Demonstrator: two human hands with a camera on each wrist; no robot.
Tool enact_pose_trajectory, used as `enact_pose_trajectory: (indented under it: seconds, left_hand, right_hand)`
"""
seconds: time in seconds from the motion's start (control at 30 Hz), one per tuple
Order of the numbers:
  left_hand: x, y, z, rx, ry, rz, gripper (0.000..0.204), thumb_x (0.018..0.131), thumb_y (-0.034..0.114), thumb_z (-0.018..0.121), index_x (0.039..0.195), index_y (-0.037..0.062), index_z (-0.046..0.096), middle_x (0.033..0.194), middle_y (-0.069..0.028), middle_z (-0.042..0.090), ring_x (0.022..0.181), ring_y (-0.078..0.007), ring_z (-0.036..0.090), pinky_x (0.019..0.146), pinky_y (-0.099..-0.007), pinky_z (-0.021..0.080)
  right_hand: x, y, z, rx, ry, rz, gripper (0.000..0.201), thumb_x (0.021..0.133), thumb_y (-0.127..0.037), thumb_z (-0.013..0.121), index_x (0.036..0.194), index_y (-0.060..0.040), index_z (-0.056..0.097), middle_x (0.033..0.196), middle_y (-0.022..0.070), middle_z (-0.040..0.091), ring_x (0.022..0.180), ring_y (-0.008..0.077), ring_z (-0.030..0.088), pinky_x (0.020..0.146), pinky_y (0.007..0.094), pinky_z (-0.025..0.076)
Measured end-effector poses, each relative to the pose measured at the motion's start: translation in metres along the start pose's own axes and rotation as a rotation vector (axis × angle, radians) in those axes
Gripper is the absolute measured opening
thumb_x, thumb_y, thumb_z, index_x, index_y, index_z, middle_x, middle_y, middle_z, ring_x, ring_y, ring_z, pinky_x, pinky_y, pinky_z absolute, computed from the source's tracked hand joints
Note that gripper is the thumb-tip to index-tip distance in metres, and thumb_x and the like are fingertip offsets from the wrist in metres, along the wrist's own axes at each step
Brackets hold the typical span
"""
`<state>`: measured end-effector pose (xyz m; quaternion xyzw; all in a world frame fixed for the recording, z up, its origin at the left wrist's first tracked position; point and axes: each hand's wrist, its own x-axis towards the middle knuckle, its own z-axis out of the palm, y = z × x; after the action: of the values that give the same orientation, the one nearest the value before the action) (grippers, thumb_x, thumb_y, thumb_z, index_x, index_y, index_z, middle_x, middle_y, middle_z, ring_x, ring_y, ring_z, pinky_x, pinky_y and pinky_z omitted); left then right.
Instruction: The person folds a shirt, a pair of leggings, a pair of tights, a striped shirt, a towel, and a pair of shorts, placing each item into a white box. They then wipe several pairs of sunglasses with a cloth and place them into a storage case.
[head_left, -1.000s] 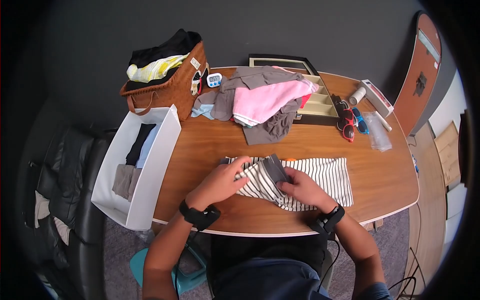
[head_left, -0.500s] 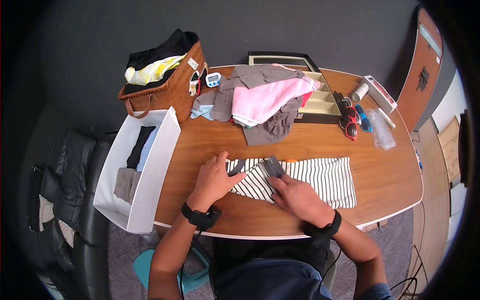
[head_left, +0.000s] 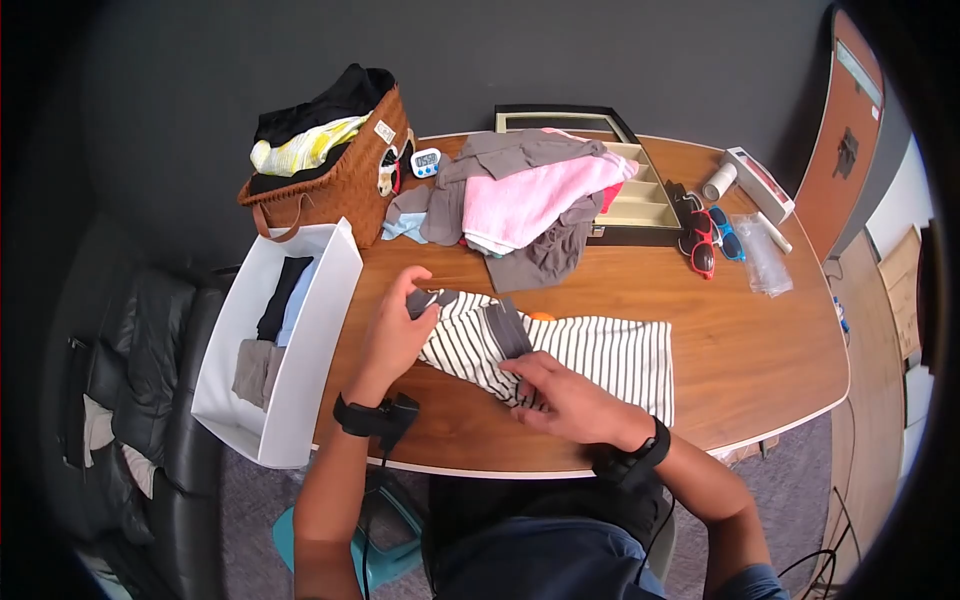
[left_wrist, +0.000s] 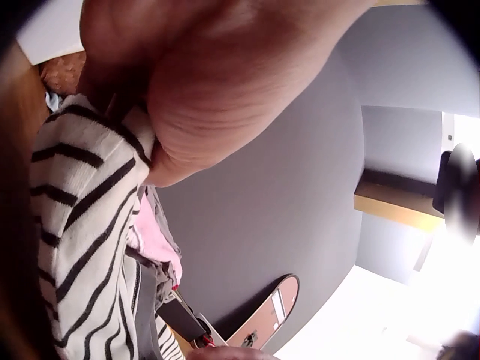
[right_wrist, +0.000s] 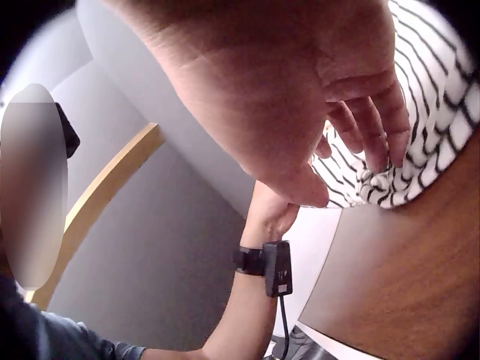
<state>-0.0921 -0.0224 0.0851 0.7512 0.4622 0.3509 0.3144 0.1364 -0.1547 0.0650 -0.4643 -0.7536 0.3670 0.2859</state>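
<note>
A black-and-white striped garment (head_left: 620, 350) with dark grey bands lies folded across the front of the wooden table. My left hand (head_left: 390, 330) pinches its left end, a grey cuff between thumb and fingers. In the left wrist view, striped cloth (left_wrist: 90, 217) hangs down from that hand. My right hand (head_left: 580, 400) rests over the garment's near edge, beside a grey band (head_left: 507, 328). Seen from the right wrist, the fingers (right_wrist: 367, 135) are mostly straight, their tips on a small bunched part of the cloth, with the thumb apart. A small orange patch (head_left: 542, 316) shows at the far edge.
A white box (head_left: 330, 330) with folded clothes stands left, near a brown basket (head_left: 365, 180) of clothes. Behind the garment lies a heap with a pink cloth (head_left: 530, 195), overlapping a compartment case (head_left: 635, 235). Sunglasses (head_left: 702, 255) and a plastic bag (head_left: 765, 262) lie right.
My left hand has moved up and left and now grips the cuff end. The striped garment has shifted left, and my right hand has moved slightly left along it.
</note>
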Motion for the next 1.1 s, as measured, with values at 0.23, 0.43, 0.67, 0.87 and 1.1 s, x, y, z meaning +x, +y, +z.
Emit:
enact_pose_trajectory:
  seconds: [0.23, 0.43, 0.67, 0.87, 1.1]
  left_hand:
    - [0.0, 0.058, 0.019, 0.127, 0.042, 0.227, 0.039, 0.084, 0.006, 0.065, 0.121, 0.0068, 0.054, 0.091, -0.0107, 0.061, 0.082, -0.022, 0.062, 0.075, -0.0335, 0.048]
    - [0.002, 0.113, 0.099, 0.031, -0.11, 0.402, 0.035, 0.084, 0.005, 0.062, 0.118, 0.0043, 0.052, 0.111, -0.0206, 0.063, 0.1, -0.0396, 0.062, 0.081, -0.0436, 0.05]
    - [-0.004, 0.107, 0.15, -0.419, -0.46, 0.269, 0.031, 0.092, 0.013, 0.064, 0.119, 0.0002, 0.052, 0.103, -0.0116, 0.062, 0.094, -0.018, 0.061, 0.079, -0.0302, 0.052]
    - [-0.008, 0.047, 0.12, 0.209, -0.277, 0.132, 0.05, 0.087, 0.034, 0.071, 0.118, -0.0009, 0.053, 0.097, -0.0159, 0.063, 0.089, -0.0259, 0.063, 0.078, -0.0349, 0.051]
    - [-0.019, 0.036, 0.135, 0.178, -0.434, 0.064, 0.056, 0.081, 0.027, 0.074, 0.123, -0.0006, 0.05, 0.104, -0.0188, 0.066, 0.096, -0.0283, 0.066, 0.081, -0.0348, 0.051]
  right_hand:
    - [-0.042, 0.023, -0.039, -0.06, 0.019, 0.172, 0.049, 0.088, -0.018, 0.065, 0.132, -0.0033, 0.049, 0.102, 0.0155, 0.057, 0.077, 0.0239, 0.062, 0.075, 0.0343, 0.051]
    - [-0.087, 0.051, -0.067, 0.437, 0.212, 0.459, 0.035, 0.101, -0.022, 0.052, 0.13, -0.0035, 0.05, 0.098, 0.0041, 0.061, 0.077, 0.0108, 0.06, 0.068, 0.0245, 0.051]
    - [-0.104, 0.057, -0.083, 0.668, 0.552, 0.535, 0.046, 0.1, -0.035, 0.05, 0.133, -0.0039, 0.047, 0.104, 0.0075, 0.06, 0.08, 0.0133, 0.06, 0.062, 0.0255, 0.054]
    - [-0.1, 0.057, -0.082, 0.21, 0.509, 0.429, 0.059, 0.081, -0.005, 0.068, 0.134, 0.0013, 0.043, 0.106, 0.014, 0.062, 0.088, 0.0168, 0.061, 0.076, 0.0305, 0.051]
    - [-0.106, 0.028, -0.093, -0.523, 0.369, 0.562, 0.082, 0.069, -0.022, 0.082, 0.137, -0.0017, 0.041, 0.125, 0.0243, 0.051, 0.113, 0.0384, 0.054, 0.094, 0.0412, 0.047]
